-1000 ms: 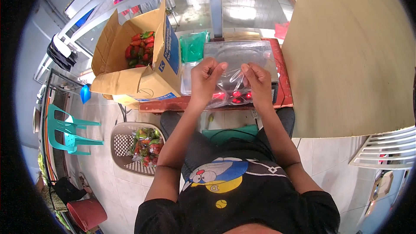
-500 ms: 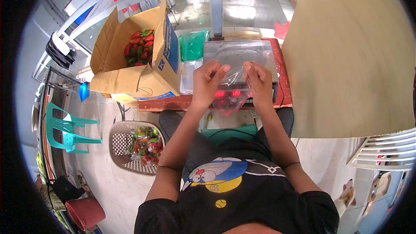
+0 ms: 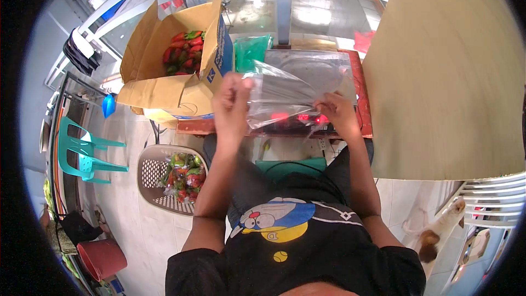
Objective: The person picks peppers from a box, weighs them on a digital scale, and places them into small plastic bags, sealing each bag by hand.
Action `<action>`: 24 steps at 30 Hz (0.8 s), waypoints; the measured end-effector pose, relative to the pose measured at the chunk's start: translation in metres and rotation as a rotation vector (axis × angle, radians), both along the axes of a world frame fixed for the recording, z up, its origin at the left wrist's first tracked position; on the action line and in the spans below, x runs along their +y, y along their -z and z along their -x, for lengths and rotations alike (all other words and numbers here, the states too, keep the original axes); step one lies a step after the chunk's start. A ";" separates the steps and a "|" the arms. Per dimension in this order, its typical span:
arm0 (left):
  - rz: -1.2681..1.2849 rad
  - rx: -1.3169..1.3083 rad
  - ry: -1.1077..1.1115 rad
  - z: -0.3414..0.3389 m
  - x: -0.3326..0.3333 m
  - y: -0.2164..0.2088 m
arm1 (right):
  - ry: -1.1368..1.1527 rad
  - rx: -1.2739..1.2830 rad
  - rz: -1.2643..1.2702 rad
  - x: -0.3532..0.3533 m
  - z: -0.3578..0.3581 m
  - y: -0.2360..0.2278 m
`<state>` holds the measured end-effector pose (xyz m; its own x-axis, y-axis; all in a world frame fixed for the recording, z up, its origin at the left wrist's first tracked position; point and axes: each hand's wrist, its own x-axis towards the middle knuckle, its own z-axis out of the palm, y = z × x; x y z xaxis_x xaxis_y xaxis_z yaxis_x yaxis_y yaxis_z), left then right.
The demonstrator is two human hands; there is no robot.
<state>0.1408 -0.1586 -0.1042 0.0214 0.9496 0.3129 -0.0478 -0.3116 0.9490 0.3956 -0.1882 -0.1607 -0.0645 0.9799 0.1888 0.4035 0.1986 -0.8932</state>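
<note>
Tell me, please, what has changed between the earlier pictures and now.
The left hand moved left, away from the right hand, so the clear plastic bag is spread wider between them; both hold it. A cat came further into view at lower right. The cardboard box of peppers and the basket stayed in place.

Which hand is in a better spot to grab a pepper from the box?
Probably the left hand: it's nearer the cardboard box of peppers, while the right hand is farther away. Both seem to pinch the clear plastic bag, so the left should let go first.
</note>
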 end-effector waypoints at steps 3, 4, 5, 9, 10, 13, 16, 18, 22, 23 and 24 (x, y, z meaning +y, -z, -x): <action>0.081 -0.060 -0.178 0.030 -0.004 0.025 | 0.107 0.034 -0.031 0.005 -0.022 0.018; 0.089 -0.028 -0.216 0.044 -0.005 0.044 | 0.106 0.177 0.022 0.006 -0.024 0.013; 0.096 0.001 -0.251 0.051 -0.008 0.056 | 0.106 0.315 0.074 0.006 -0.025 0.007; 0.196 -0.042 -0.242 0.053 -0.020 0.091 | 0.119 0.261 -0.072 0.011 -0.039 0.001; 0.217 -0.113 -0.246 0.054 -0.020 0.099 | 0.097 0.276 -0.063 0.013 -0.044 0.000; 0.229 -0.223 -0.240 0.060 -0.017 0.117 | 0.078 0.332 -0.032 0.013 -0.052 -0.006; 0.217 -0.208 -0.229 0.060 -0.016 0.123 | 0.072 0.435 -0.028 0.008 -0.055 -0.016; 0.212 -0.150 -0.222 0.060 -0.014 0.127 | 0.081 0.503 -0.034 0.007 -0.054 -0.019; 0.095 0.134 -0.308 0.065 -0.015 0.142 | 0.121 0.583 -0.066 0.007 -0.046 -0.033; 0.137 0.178 -0.298 0.066 -0.017 0.143 | 0.129 0.589 -0.074 0.007 -0.046 -0.036; 0.136 0.178 -0.295 0.065 -0.018 0.147 | 0.133 0.589 -0.076 0.007 -0.045 -0.039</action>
<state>0.0760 -0.1768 -0.2509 -0.2164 0.9558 0.1991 0.1945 -0.1576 0.9682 0.4409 -0.1814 -0.1215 0.1939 0.9549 0.2250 -0.1285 0.2521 -0.9591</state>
